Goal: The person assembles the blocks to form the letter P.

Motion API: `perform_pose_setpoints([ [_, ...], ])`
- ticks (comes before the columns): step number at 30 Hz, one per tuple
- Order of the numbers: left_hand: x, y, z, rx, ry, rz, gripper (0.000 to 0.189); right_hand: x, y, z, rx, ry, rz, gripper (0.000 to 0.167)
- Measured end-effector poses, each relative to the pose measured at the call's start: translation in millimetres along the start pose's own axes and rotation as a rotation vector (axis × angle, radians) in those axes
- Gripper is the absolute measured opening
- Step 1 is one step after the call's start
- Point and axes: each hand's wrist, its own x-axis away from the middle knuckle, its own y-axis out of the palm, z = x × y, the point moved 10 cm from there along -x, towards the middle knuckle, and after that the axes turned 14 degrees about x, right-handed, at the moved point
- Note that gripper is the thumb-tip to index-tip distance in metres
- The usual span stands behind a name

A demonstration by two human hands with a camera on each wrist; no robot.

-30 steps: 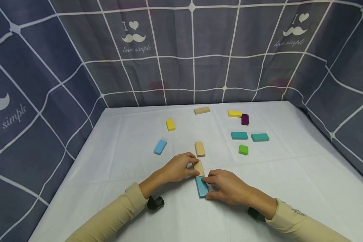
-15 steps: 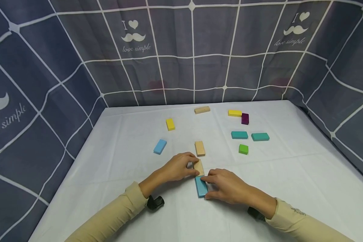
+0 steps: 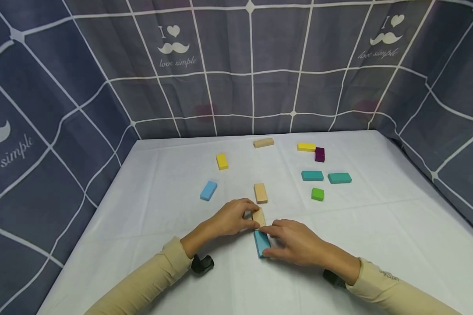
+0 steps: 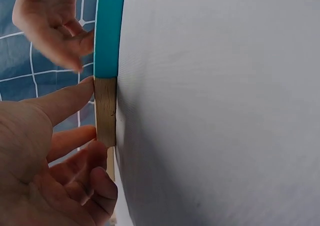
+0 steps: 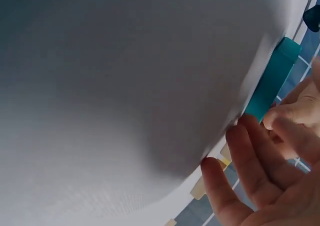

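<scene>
Two flat toy blocks lie end to end near the front of the table: a plain wooden block beyond and a blue block nearer the body, teal in the wrist views. My left hand holds the wooden block from its left, thumb near the joint and index finger near the far end. Over the blue block's right side, my right hand has index finger at the joint and thumb near the front end. The left wrist view shows the right fingers blurred, just above the blue block's top.
Another wooden block lies just beyond in line. Left of it are a light blue block and a yellow block. A green block, two teal blocks, and a purple block lie to the right.
The blue block has shifted slightly left. My right index finger and thumb have moved left, from its right edge to over it. The left hand has stayed in place.
</scene>
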Motion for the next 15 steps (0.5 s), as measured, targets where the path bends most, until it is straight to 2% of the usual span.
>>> perform_pose_setpoints([
  [6,1.1,0.5,-0.3,0.009,-0.009,0.004,0.046,-4.3,-3.4,5.6,-0.01,0.036,0.027,0.061],
  [10,2.9,0.3,-1.0,0.018,-0.013,0.009,0.046,-8.2,0.9,8.0,-0.038,0.044,-0.009,0.069],
  [15,3.5,-0.1,-0.4,0.01,-0.008,0.009,0.046,-8.9,4.4,7.7,-0.035,0.049,-0.025,0.07],
])
